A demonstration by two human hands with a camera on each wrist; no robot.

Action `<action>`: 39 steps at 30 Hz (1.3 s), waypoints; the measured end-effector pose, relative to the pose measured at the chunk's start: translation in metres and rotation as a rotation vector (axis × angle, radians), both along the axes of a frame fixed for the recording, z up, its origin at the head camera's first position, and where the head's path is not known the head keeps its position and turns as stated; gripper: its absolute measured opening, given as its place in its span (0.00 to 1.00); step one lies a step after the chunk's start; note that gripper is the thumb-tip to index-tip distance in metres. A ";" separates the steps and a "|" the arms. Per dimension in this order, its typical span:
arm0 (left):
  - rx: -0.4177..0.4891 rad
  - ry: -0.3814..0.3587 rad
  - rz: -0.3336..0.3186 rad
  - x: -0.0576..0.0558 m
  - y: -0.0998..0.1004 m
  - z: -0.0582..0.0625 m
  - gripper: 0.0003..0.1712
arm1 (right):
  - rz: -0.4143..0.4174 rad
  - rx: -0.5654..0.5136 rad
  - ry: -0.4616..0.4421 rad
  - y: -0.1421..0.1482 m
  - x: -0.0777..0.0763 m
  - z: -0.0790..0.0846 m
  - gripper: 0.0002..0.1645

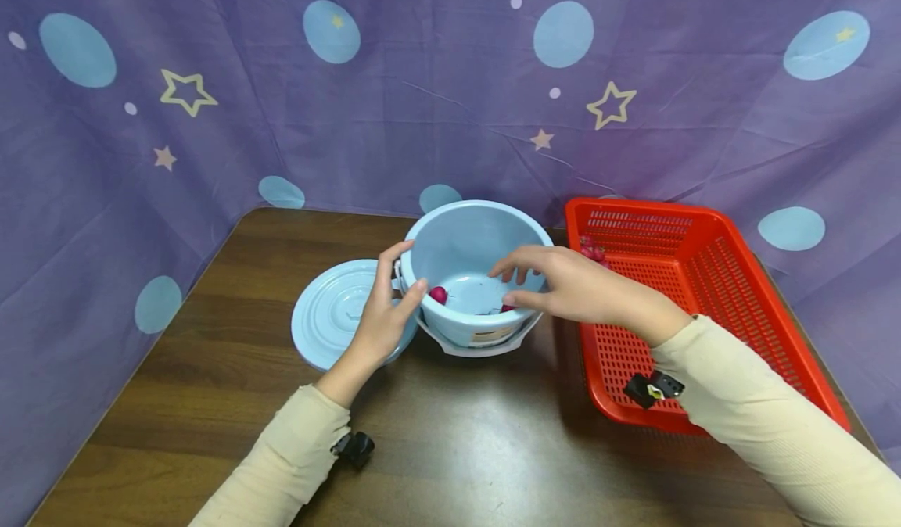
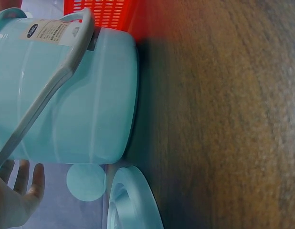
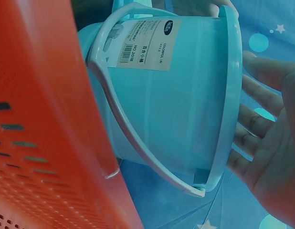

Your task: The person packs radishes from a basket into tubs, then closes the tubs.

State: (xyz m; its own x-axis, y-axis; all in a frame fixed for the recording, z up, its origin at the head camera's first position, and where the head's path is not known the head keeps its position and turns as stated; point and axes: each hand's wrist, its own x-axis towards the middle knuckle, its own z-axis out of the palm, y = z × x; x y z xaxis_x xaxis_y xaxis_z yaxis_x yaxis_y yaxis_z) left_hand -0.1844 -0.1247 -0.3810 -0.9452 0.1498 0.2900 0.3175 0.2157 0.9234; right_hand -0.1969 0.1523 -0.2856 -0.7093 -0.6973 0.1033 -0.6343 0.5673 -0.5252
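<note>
A light blue bucket point(image 1: 479, 320) stands upright at the back middle of the table, its pale handle folded down in front. My left hand point(image 1: 383, 316) holds its left rim, thumb over the edge and the other fingers along the outside. Over the bucket's right side reaches my right hand point(image 1: 563, 281), palm down, with spread, slightly bent fingers and nothing between them. Inside the bucket lies a red radish point(image 1: 438, 295) near the left wall. Another radish point(image 1: 507, 307) shows just below my right thumb, partly covered.
A red slotted basket point(image 1: 711, 277) stands on the right, with several radishes point(image 1: 593, 250) in its far left corner. The light blue bucket lid point(image 1: 331, 308) lies on the wooden table point(image 1: 450, 449), left of the bucket. A purple patterned curtain point(image 1: 422, 89) hangs behind.
</note>
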 end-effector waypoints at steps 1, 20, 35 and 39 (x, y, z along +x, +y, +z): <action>0.000 0.000 -0.001 0.000 0.000 0.000 0.34 | -0.002 -0.002 0.005 0.000 0.000 0.000 0.21; 0.007 0.015 0.001 -0.002 0.000 -0.002 0.34 | -0.015 -0.198 0.048 0.021 -0.002 0.001 0.20; 0.018 0.019 -0.002 -0.003 0.000 -0.004 0.34 | -0.147 -0.327 0.009 0.062 -0.007 -0.002 0.21; 0.020 0.023 -0.005 -0.003 0.000 -0.004 0.34 | -0.200 -0.315 -0.009 0.074 -0.010 -0.006 0.21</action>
